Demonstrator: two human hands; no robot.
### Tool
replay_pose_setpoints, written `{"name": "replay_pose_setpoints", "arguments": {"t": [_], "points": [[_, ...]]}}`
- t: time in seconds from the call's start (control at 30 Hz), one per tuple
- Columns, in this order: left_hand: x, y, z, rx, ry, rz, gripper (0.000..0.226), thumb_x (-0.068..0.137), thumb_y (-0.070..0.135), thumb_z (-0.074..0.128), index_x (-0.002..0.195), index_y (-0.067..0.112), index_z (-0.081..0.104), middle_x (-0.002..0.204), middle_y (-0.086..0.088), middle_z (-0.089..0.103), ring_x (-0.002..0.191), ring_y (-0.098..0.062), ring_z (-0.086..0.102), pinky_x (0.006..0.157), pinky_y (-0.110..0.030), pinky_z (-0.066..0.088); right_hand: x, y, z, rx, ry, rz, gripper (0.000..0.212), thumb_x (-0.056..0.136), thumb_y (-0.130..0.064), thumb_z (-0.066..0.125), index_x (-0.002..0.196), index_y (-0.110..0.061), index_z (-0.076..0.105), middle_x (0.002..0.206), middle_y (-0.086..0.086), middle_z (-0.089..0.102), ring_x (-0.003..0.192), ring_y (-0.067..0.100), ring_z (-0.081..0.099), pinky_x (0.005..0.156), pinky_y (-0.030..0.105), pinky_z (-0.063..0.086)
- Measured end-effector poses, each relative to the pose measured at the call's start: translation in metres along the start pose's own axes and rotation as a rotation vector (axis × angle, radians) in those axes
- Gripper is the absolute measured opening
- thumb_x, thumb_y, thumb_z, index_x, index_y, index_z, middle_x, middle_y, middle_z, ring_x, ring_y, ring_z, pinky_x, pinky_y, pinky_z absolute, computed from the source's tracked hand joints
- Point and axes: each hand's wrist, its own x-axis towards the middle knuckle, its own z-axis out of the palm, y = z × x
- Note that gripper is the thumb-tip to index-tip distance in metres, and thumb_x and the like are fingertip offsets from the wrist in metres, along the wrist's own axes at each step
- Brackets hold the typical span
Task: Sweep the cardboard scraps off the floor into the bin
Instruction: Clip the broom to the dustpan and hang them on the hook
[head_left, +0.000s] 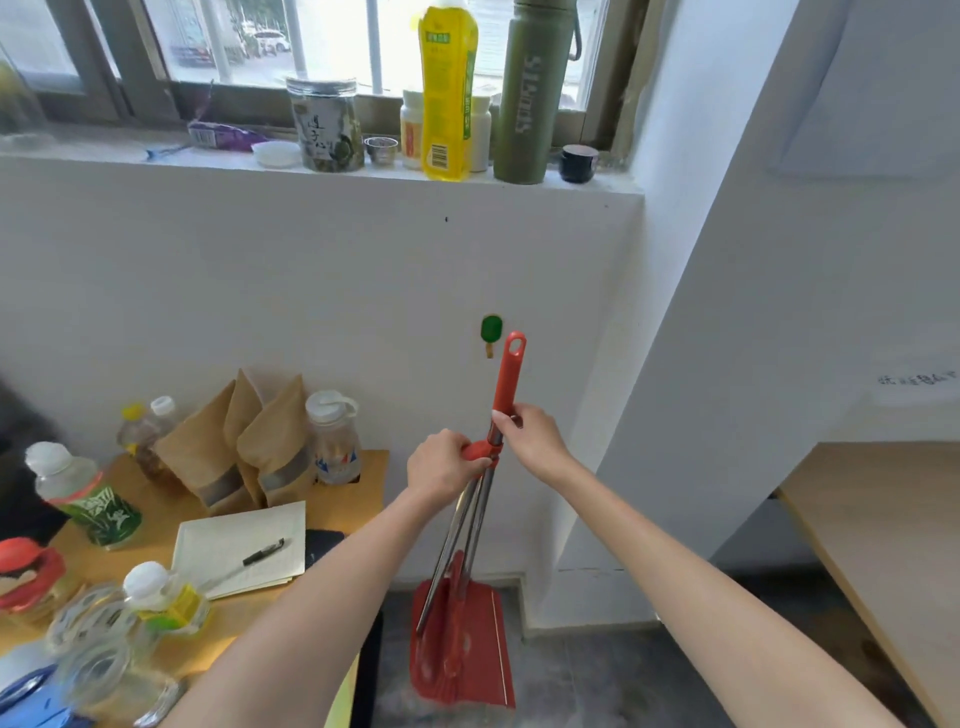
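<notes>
One broom (506, 384) and one dustpan (462, 644) stand together by the wall. Left hand (441, 467) grips the dustpan handle; right hand (530, 439) clasps the broom. One table (363, 467) stands left.

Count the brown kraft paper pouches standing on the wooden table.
3 brown kraft paper pouches: left one, middle one set farther back, right one beside a clear plastic bottle. More may be hidden behind them.
</notes>
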Motion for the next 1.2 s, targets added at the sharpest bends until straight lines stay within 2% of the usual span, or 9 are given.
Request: {"name": "replay_pose_setpoints", "arguments": {"t": [0.23,0.33,0.53,0.63,0.7,0.8,0.93,1.07,1.2], "points": [[0.066,-0.018,0.038,-0.075,-0.086,-0.08,0.032,0.079,0.049,0.067,0.076,0.018,0.067,0.071,-0.001,0.07,0.07,-0.023,0.066,0.063,-0.034,0.05,0.076,0.034,0.019,0.026,-0.104,0.063,0.046,0.099,-0.037,0.04,0.096,-0.001,0.068,0.079,0.001,0.065,0.076,0.017,0.057,0.069,0.026,0.038],[0.096,-0.025,0.053,-0.118,-0.13,-0.103,0.034,0.08,0.047,0.067,0.074,0.014,0.067,0.065,0.0,0.065,0.061,-0.021,0.06,0.055,-0.032,0.041,0.112,0.054,0.03,0.029,-0.119,0.089,0.047,0.098,-0.04,0.04,0.096,-0.003,0.069,0.091,0.009,0.071,0.083,0.023,0.063,0.075,0.031,0.044],[0.139,-0.04,0.083,-0.161,-0.169,-0.166,0.031,0.081,0.041,0.068,0.063,0.016,0.062,0.056,0.002,0.058,0.051,-0.017,0.05,0.049,-0.028,0.031,0.163,0.085,0.051,0.004,-0.182,0.093,0.046,0.098,-0.039,0.042,0.091,-0.003,0.069,0.085,0.007,0.071,0.078,0.022,0.063,0.07,0.028,0.044],[0.149,-0.046,0.097,-0.182,-0.162,-0.197,0.038,0.081,0.037,0.068,0.053,0.023,0.047,0.049,0.007,0.046,0.048,-0.016,0.044,0.047,-0.029,0.026,0.173,0.097,0.064,-0.004,-0.168,0.099,0.038,0.098,-0.039,0.043,0.086,-0.01,0.064,0.081,0.003,0.069,0.069,0.016,0.061,0.059,0.015,0.041],[0.154,-0.047,0.104,-0.189,-0.176,-0.206,0.039,0.082,0.036,0.068,0.053,0.022,0.046,0.048,0.007,0.044,0.045,-0.014,0.042,0.047,-0.029,0.026,0.176,0.103,0.071,-0.002,-0.136,0.109,0.036,0.098,-0.039,0.043,0.088,-0.012,0.064,0.081,0.002,0.07,0.064,0.01,0.057,0.054,0.008,0.036],[0.161,-0.051,0.111,-0.211,-0.187,-0.234,0.037,0.082,0.037,0.068,0.055,0.02,0.049,0.048,0.006,0.045,0.043,-0.012,0.041,0.046,-0.029,0.027,0.182,0.113,0.078,-0.003,-0.124,0.112,0.038,0.097,-0.042,0.043,0.089,-0.012,0.065,0.082,0.003,0.072,0.066,0.011,0.061,0.056,0.009,0.039],[0.164,-0.061,0.122,-0.256,-0.191,-0.257,0.034,0.084,0.037,0.067,0.063,0.01,0.061,0.048,0.006,0.046,0.043,-0.012,0.04,0.046,-0.028,0.026,0.19,0.119,0.086,-0.031,-0.17,0.114,0.037,0.096,-0.043,0.045,0.087,-0.013,0.065,0.081,0.002,0.072,0.068,0.013,0.063,0.062,0.02,0.046],[0.17,-0.064,0.125,-0.313,-0.173,-0.273,0.033,0.085,0.033,0.067,0.067,0.005,0.065,0.048,0.006,0.047,0.041,-0.011,0.04,0.045,-0.027,0.027,0.199,0.12,0.093,-0.015,-0.161,0.114,0.038,0.095,-0.044,0.046,0.088,-0.012,0.067,0.081,0.001,0.072,0.068,0.012,0.063,0.06,0.014,0.044],[0.185,-0.066,0.127,-0.319,-0.2,-0.266,0.034,0.084,0.034,0.068,0.068,0.003,0.065,0.051,0.002,0.051,0.043,-0.014,0.043,0.049,-0.027,0.033,0.212,0.123,0.092,-0.033,-0.15,0.121,0.04,0.095,-0.044,0.046,0.091,-0.011,0.068,0.083,0.003,0.072,0.067,0.014,0.062,0.059,0.018,0.044]]}}
